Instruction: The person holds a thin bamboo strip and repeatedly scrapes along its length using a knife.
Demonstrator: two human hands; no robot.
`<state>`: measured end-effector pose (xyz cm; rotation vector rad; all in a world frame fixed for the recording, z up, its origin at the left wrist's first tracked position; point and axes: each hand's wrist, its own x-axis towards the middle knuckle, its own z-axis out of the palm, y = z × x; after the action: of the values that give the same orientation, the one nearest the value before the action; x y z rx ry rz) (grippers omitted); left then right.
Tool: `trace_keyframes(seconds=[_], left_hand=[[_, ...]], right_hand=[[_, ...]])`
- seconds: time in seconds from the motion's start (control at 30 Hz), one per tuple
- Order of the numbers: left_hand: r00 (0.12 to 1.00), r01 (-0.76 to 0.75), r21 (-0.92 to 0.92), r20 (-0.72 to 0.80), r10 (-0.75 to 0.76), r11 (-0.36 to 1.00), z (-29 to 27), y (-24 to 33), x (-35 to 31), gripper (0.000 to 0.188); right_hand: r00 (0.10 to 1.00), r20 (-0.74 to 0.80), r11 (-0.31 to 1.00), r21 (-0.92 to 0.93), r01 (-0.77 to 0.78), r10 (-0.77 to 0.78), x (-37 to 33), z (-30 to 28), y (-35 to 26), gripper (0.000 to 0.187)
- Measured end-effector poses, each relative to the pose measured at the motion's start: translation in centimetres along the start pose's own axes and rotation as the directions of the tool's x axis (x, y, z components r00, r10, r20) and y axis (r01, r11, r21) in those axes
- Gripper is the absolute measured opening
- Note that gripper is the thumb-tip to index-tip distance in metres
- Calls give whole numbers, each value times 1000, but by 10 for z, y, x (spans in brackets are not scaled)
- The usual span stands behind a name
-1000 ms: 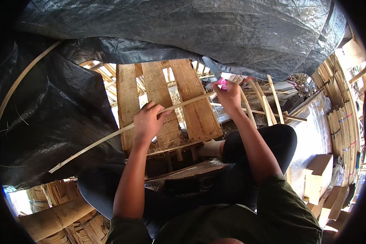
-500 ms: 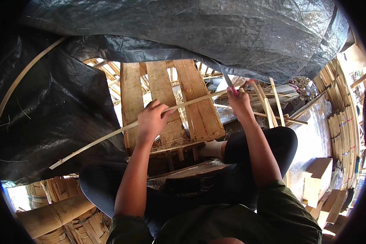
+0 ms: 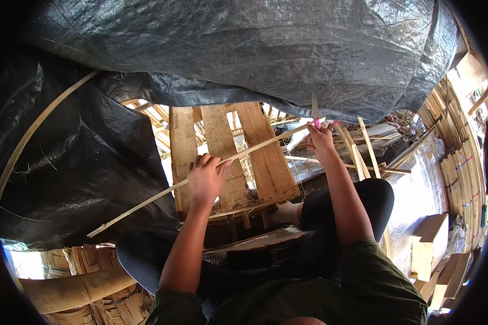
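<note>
A long, thin bamboo strip [image 3: 146, 202] runs slantwise from the lower left up to my right hand [image 3: 321, 142]. My left hand [image 3: 205, 177] is closed around the strip near its middle, with the thumb along the far side. In my right hand is a knife [image 3: 315, 106] with a pink handle, its blade pointing up and away from me. The fingers of that hand are also at the strip's far end, where knife and strip meet; the exact contact is too small to tell. Below the strip lies a slatted wooden board [image 3: 269, 162].
A dark plastic sheet [image 3: 244, 49] hangs across the far side and down the left, with a curved bamboo strip [image 3: 35, 127] against it. Loose bamboo strips [image 3: 367, 143] lie on the right. Cardboard boxes [image 3: 429, 244] and a thick bamboo pole [image 3: 81, 290] stand nearer me.
The knife has turned from leaning left to nearly upright. Both hands keep their hold, and the strip's lower end appears further right. The whole view has shifted slightly.
</note>
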<state>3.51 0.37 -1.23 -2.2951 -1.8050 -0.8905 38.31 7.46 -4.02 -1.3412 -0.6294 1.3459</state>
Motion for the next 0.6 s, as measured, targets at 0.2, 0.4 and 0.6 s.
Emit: trace_keyframes(seconds=[0.2, 0.4, 0.6], left_hand=[[999, -21, -167, 30, 27, 986, 1, -6, 7, 15], [990, 62, -193, 138, -36, 979, 0, -1, 5, 13], [981, 84, -185, 190, -48, 979, 0, -3, 1, 19]], right_hand=[[984, -166, 954, -301, 13, -66, -4, 1, 12, 36], [962, -209, 803, -596, 17, -175, 11, -8, 21, 31], [702, -35, 327, -901, 286, -711, -3, 11, 40, 38]])
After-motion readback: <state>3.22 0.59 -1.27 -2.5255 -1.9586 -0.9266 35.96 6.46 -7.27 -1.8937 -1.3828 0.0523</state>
